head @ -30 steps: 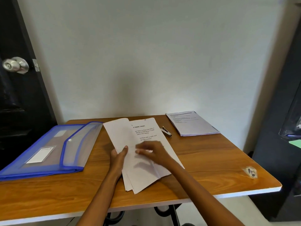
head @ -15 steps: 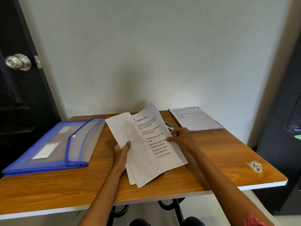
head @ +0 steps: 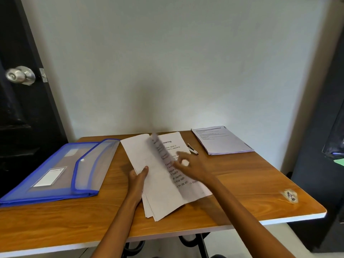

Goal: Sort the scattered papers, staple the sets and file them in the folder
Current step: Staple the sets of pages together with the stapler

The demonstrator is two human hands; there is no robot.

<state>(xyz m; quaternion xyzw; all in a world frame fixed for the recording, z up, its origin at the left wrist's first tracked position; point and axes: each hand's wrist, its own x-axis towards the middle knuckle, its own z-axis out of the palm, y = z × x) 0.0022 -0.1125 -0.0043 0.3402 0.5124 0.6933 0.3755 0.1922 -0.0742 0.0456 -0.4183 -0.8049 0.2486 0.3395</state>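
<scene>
Only the head view to go on. Half a second back the right hand was pinching the top printed sheet by its right edge and lifting it off the loose papers (head: 163, 183). Now that sheet (head: 162, 155) is mid-flip, standing on edge and blurred, swinging over toward the blank pile on the left. The right hand (head: 191, 169) has let go: fingers spread and relaxed, holding nothing, hovering just over the next printed page, the one with "cleaning" in its heading.

The left hand (head: 138, 178) hasn't budged. Its thumb lies on the left edge of the stack; I can't see the fingers, so I can't tell whether they curl under it or it's just pinning the stack to the bench (head: 242, 183).

My read is they're leafing through page by page to sort, so it's early days. The stapler (head: 192, 149) sits untouched just past the papers' far right corner. A tidy second stack (head: 221, 139) is at the back right, and the blue folder (head: 55, 170) lies on the left with nothing I can see filed in it yet.
</scene>
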